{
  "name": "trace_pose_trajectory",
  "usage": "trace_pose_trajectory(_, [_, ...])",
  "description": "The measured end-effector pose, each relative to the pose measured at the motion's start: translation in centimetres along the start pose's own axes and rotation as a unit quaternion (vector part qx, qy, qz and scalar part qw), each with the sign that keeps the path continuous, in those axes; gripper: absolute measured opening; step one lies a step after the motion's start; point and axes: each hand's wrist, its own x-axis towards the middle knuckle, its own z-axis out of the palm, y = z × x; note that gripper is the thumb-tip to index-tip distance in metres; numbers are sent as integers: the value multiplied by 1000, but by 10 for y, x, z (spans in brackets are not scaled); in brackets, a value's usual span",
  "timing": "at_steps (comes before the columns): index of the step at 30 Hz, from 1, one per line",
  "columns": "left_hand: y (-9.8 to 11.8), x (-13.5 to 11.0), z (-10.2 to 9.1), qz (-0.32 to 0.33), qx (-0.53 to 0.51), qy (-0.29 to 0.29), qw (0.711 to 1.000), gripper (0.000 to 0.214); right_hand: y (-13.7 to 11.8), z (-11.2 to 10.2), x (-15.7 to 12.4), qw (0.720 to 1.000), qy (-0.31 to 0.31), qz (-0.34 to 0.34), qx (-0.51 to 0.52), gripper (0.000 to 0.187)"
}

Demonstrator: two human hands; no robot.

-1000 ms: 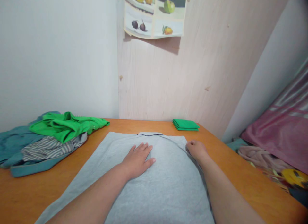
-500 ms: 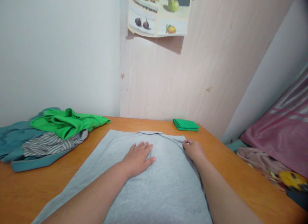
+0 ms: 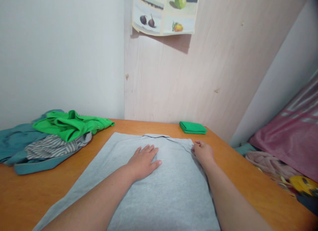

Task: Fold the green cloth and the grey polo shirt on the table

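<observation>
A light grey shirt (image 3: 169, 191) lies spread out in front of me, its neckline at the far end. Flat on the middle of the cloth rests my left hand (image 3: 144, 162), fingers stretched and thumb apart. My right hand (image 3: 203, 153) is at the shirt's far right corner, with its fingers curled and pinched together at the edge. The fingertips partly hide the bit of cloth there. A shallow fold runs from the neckline toward that corner.
On the wooden table (image 3: 238, 178), a pile at the left holds a bright green garment (image 3: 72, 125), a striped cloth (image 3: 49, 147) and blue-green clothing (image 3: 17, 138). A folded green cloth (image 3: 192, 127) sits at the back right. Pink fabric (image 3: 285, 145) hangs beyond the right edge.
My right hand has shifted slightly to the right at the shirt's corner. The left hand stays flat on the cloth. The view has tilted a little.
</observation>
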Motion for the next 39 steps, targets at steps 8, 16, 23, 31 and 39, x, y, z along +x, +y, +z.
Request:
trace_pose_trajectory(8, [0,0,-1,1,7,-2,1000,71,-4,15,-1,991,-55,25,118,48])
trace_pose_trajectory(16, [-4,3,2,9,13,-2,1000,73,-16,-18,-3,960,35,72,268,44])
trace_pose_trajectory(23, [-5,4,2,15,24,-2,1000,74,-30,-54,-9,926,109,43,360,34])
trace_pose_trajectory(31, [-7,7,4,18,37,0,999,74,-29,-82,-21,971,25,37,237,19])
trace_pose_trajectory(39, [-6,7,3,16,38,-1,999,73,3,-65,-38,996,-66,28,-45,31])
